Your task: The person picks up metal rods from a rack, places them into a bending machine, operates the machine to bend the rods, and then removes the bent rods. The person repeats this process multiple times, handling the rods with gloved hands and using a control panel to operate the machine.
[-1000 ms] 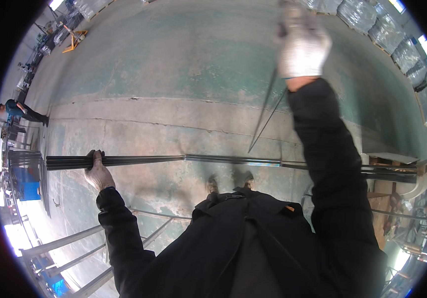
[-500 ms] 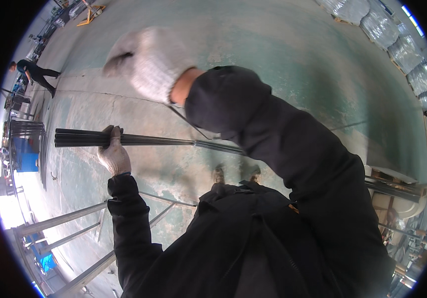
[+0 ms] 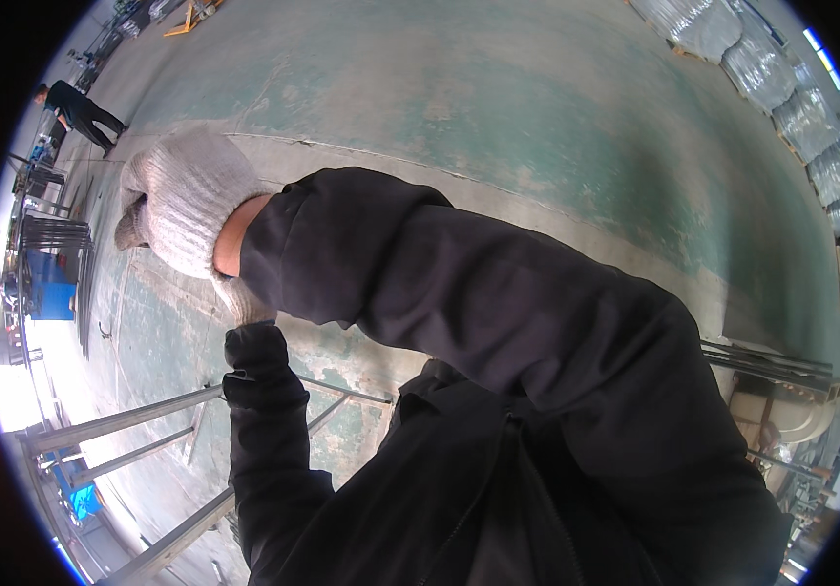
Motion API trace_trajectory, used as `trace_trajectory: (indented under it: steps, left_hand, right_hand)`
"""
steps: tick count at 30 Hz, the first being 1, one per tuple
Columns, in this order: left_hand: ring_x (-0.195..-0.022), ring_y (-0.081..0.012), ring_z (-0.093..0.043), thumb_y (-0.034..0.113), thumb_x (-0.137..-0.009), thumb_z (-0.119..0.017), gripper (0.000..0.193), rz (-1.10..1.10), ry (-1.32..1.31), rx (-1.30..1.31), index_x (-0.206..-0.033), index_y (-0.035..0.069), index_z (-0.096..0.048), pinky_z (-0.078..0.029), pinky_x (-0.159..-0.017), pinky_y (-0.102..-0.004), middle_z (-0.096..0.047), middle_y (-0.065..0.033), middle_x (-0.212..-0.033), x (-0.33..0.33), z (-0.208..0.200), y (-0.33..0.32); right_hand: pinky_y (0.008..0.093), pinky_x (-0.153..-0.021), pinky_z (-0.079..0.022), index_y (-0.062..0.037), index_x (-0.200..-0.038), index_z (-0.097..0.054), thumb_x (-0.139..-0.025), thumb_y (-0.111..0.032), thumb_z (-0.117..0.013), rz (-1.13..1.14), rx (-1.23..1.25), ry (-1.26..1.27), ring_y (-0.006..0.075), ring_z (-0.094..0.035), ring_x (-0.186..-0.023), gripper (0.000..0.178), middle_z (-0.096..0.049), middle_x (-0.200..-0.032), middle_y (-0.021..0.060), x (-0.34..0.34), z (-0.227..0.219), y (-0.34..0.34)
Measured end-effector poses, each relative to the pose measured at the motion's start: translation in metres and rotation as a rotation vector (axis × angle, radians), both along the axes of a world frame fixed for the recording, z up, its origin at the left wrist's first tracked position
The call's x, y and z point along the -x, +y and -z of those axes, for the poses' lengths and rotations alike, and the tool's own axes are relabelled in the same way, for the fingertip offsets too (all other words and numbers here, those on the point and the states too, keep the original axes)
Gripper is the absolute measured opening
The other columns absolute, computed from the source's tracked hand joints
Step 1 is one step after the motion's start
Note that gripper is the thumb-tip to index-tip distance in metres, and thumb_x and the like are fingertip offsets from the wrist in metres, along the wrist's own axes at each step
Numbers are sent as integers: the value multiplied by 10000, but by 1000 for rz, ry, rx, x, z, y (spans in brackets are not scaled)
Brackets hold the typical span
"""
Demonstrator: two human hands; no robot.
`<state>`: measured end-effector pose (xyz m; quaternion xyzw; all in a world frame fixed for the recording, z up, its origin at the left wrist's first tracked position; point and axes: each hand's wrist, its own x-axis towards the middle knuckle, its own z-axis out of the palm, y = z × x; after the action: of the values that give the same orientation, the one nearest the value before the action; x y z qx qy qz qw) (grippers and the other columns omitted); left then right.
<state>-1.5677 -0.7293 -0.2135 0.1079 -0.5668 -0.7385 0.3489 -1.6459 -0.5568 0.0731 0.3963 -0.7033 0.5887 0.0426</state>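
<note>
My right hand (image 3: 186, 200), in a light knitted glove, is at the left of the head view, with its arm stretched across in front of me. Its fingers curl downward and look closed; whatever they hold is hidden by the hand itself. Just below it, only the glove cuff and wrist of my left hand (image 3: 247, 302) show. The right hand and sleeve hide the left fingers. The bundle of thin black rods that was in my left hand a moment ago is out of sight behind my right arm.
A metal frame (image 3: 132, 422) with bars stands at lower left beside my left arm. Farther left are a blue bin (image 3: 51, 293) and dark rods (image 3: 57, 232) on a rack. A person (image 3: 86, 112) bends at far upper left. Wrapped pallets (image 3: 757, 68) line the right; stacked bars (image 3: 772, 366) lie lower right.
My right hand has swung left and down, over my left hand. The rods and left fingers, visible before with the left hand gripping the rods, are now covered by my right hand and arm.
</note>
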Motion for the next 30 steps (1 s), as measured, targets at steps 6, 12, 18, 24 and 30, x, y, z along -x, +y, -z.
trace_trajectory:
  steps: [6, 12, 18, 24, 30]
  left_hand:
    - [-1370, -285, -716, 420, -1179, -596, 559, 22, -402, 877, -1522, -20, -637, -584, -1090, -446, -760, -144, -1470, -15, 9, -27]
    - [-1439, -252, -608, 431, -1088, -760, 714, -389, -619, 1416, -1646, 46, -535, -480, -1205, -401, -654, -103, -1583, -17, 36, -61]
    - [-1176, -261, -759, 115, -1147, -735, 284, -48, -188, 215, -1364, -69, -741, -583, -1119, -412, -798, -166, -1259, 7, -30, 6]
    - [-1177, -284, -766, 137, -1162, -710, 315, -123, -256, 347, -1392, -80, -715, -582, -1130, -440, -793, -183, -1277, -11, -60, 35]
    - [-1188, -307, -771, 138, -1154, -717, 321, -174, -247, 360, -1386, -84, -714, -596, -1121, -442, -789, -201, -1289, -4, -58, 40]
  right_hand:
    - [490, -838, -636, -112, -981, -906, -863, -367, -959, 41, 15, -134, 395, -808, -886, 286, -838, -957, 189, 16, 15, -1]
    - [527, -893, -618, -83, -1147, -837, -832, -337, -985, 58, 117, -242, 439, -789, -993, 431, -830, -1030, 201, 5, 26, 16]
    - [543, -1181, -553, -38, -1483, -722, -998, -223, -868, 280, -78, 54, 425, -692, -1357, 539, -744, -1452, 220, -7, 157, 234]
    - [542, -1236, -480, -112, -1430, -752, -1060, -362, -728, 1334, -1415, 105, 354, -624, -1428, 448, -683, -1513, 176, -55, 124, 616]
    - [560, -1202, -525, -212, -1509, -737, -1051, -356, -751, 1770, -1641, -5, 478, -632, -1451, 480, -758, -1430, 233, -78, -33, 780]
